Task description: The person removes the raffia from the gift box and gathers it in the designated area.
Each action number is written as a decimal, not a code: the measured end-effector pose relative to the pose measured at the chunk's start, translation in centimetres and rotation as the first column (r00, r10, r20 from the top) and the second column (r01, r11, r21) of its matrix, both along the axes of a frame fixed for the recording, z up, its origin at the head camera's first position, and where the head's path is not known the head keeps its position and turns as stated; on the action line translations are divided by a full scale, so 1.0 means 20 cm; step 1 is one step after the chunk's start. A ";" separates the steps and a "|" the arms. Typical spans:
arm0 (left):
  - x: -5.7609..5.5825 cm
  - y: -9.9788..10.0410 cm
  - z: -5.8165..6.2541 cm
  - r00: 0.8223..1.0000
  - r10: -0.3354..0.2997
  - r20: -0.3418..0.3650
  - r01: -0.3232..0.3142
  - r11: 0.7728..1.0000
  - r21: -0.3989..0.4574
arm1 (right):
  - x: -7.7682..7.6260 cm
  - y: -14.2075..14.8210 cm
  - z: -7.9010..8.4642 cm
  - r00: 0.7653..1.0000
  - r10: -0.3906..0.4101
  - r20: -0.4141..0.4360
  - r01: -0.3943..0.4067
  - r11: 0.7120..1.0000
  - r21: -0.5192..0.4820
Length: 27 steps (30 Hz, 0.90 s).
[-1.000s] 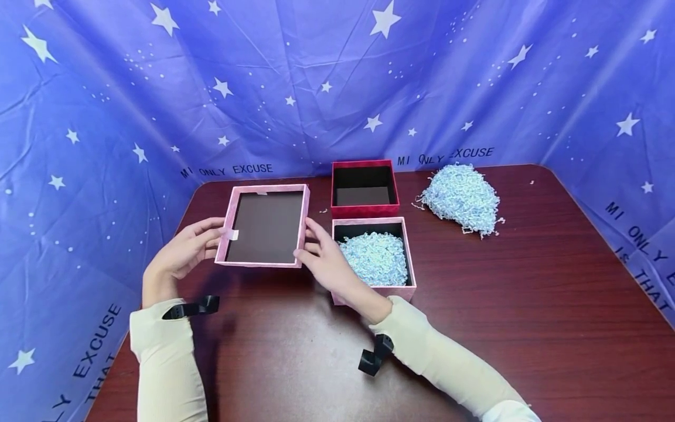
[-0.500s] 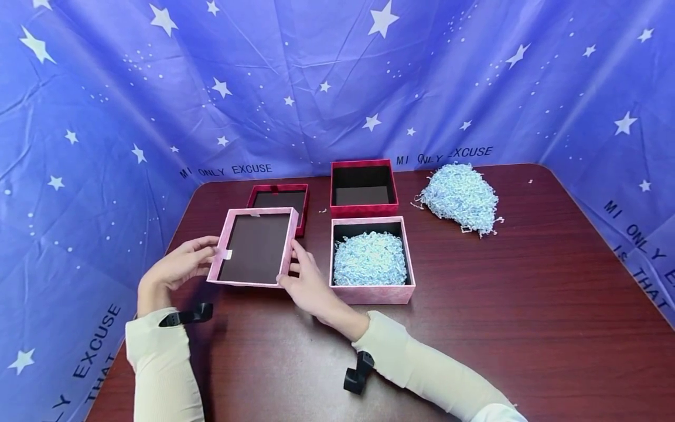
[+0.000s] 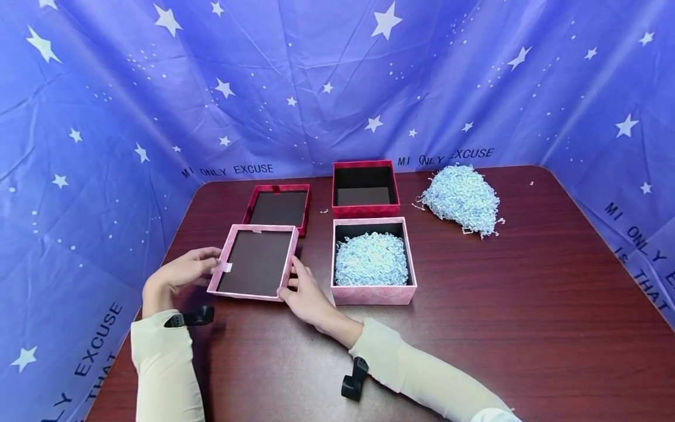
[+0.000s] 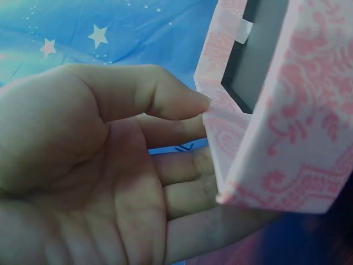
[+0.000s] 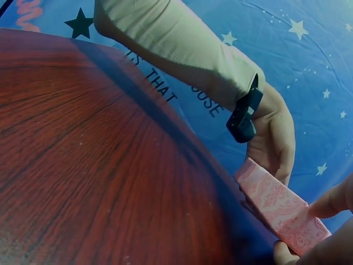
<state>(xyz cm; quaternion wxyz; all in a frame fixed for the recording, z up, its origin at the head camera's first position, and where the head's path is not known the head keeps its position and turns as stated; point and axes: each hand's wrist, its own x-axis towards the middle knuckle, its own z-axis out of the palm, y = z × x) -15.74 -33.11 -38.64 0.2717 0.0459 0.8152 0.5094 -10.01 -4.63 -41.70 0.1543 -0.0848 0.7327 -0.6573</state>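
Observation:
A pink patterned box lid (image 3: 253, 262) with a dark lining lies hollow side up between both hands. My left hand (image 3: 181, 274) pinches its left side, thumb on the rim and fingers beneath, as the left wrist view shows on the lid's corner (image 4: 298, 121). At the lid's right side, my right hand (image 3: 308, 296) grips the wall near the front corner. In the right wrist view the lid's outer wall (image 5: 278, 207) shows between the two hands. Right of the lid stands a matching pink box (image 3: 373, 295), filled with pale blue shredded paper (image 3: 371, 259).
Behind the pink lid lies a red lid (image 3: 279, 208), partly covered by it in the head view. A red box (image 3: 365, 209) with a black inside stands at the back. A heap of blue shredded paper (image 3: 461, 196) sits at the back right of the table (image 3: 501, 328).
Both hands have brought the pink lid toward the front and slightly left, and lower. The red lid behind it, hidden before, now shows. Boxes and paper heap have stayed put.

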 end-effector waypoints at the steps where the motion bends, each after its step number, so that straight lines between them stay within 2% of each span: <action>1: 0.00 0.00 0.00 1.000 0.002 0.006 -0.002 1.000 -0.006 | 0.00 0.00 -0.01 1.000 0.003 0.007 -0.003 1.000 0.003; 13: 0.00 0.03 -0.02 0.998 0.004 0.064 0.002 0.996 -0.087 | -0.01 -0.01 -0.06 0.997 0.020 0.075 -0.018 0.999 -0.026; 20: 0.00 0.04 -0.01 0.999 0.003 0.054 0.005 0.990 -0.141 | -0.02 -0.01 -0.08 0.997 0.023 0.079 -0.022 1.000 -0.016; 27: 0.00 0.03 -0.04 0.998 0.001 0.057 0.006 0.992 -0.126 | -0.04 0.00 -0.10 0.996 0.028 0.081 -0.027 1.000 -0.010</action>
